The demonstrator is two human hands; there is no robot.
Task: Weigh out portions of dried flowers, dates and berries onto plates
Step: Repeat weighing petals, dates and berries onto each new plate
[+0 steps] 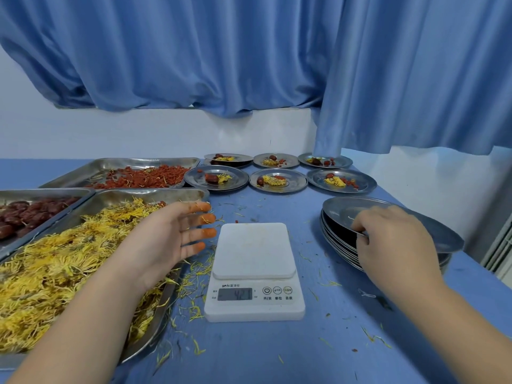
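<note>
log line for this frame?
left hand: open, over flower tray edge | right hand: grips top stacked plate | scale: platform bare | filled plates: six

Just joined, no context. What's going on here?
A person is portioning dried goods. The right-hand grip holds the rim of the top plate on a stack of metal plates at the right. The left-hand grip, open with orange-stained fingertips, hovers above the tray of yellow flowers. The scale between them has nothing on its platform. Six filled plates sit at the back. The berry tray and date tray are at the left.
</note>
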